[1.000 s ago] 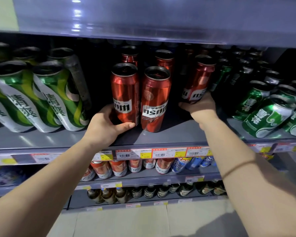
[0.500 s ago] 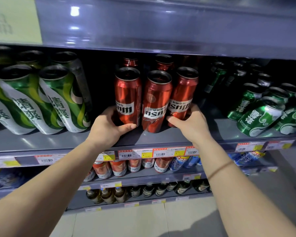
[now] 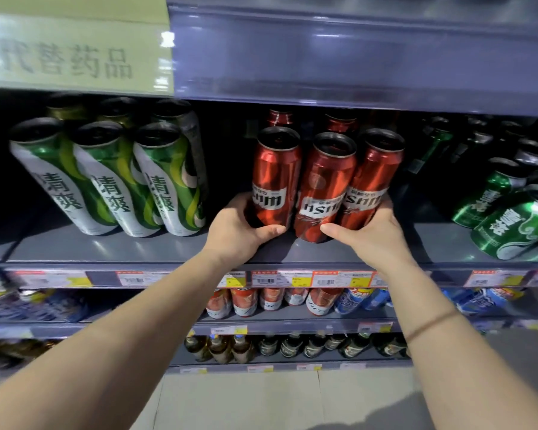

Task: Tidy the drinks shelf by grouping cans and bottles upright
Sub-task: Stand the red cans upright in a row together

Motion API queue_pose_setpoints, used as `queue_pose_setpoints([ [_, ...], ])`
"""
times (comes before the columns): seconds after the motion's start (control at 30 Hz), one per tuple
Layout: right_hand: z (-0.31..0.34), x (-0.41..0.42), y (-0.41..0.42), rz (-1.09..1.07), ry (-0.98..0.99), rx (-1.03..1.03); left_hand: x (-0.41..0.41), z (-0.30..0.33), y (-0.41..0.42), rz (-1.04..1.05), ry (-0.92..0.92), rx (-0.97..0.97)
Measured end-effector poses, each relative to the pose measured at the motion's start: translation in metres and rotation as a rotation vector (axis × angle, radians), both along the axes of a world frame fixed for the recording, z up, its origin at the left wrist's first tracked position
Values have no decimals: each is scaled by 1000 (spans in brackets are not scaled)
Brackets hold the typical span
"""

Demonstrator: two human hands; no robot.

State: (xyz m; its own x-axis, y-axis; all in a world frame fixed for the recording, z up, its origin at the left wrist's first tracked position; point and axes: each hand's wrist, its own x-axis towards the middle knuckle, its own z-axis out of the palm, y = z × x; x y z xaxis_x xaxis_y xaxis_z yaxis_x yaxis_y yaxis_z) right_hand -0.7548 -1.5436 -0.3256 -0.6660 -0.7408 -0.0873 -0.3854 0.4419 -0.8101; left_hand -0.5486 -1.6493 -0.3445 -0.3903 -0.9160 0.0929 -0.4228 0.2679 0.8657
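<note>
I am watching the left hand (image 3: 239, 231) curling around the base of the left red can (image 3: 275, 178), thumb lying across the front near the bottom rim and fingers wrapping behind. The right hand (image 3: 370, 235) is cupping the base of the right red can (image 3: 370, 181), with the thumb reaching across to touch the foot of the middle red can (image 3: 323, 187). I am seeing all three standing upright and pressing side by side near the front edge of the grey shelf (image 3: 106, 246), their labels reading upside down. More red cans (image 3: 280, 117) are sitting in the dark behind them, too dim for me to count. To the left, well apart from the hands, a block of green-and-white cans (image 3: 106, 178) is standing in rows. To the right, dark green cans (image 3: 510, 225) are crowding the far end of the same shelf, with dark bottles (image 3: 432, 147) behind them. Price tags (image 3: 292, 279) are running along the shelf lip beneath the wrists. Below, I am making out a lower shelf holding red and blue cans (image 3: 292, 301), and under that a row of brown bottles (image 3: 277, 346).
</note>
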Motion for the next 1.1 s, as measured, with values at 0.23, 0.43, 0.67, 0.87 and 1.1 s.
queue_pose_setpoints([
  [0.23,1,-1,2,-67,33,-70,-11,3,2,61,-94,-10],
  [0.43,0,0,4,-62,30,-91,-11,5,3,35,-128,13],
  [0.67,-5,1,1,-85,86,-46,-9,5,7,70,-27,65],
  [0.87,-5,-3,-5,-112,73,-34,-16,7,6,97,-118,6],
  [1.1,-4,1,-8,-158,54,-65,-20,11,-3,75,-130,18],
])
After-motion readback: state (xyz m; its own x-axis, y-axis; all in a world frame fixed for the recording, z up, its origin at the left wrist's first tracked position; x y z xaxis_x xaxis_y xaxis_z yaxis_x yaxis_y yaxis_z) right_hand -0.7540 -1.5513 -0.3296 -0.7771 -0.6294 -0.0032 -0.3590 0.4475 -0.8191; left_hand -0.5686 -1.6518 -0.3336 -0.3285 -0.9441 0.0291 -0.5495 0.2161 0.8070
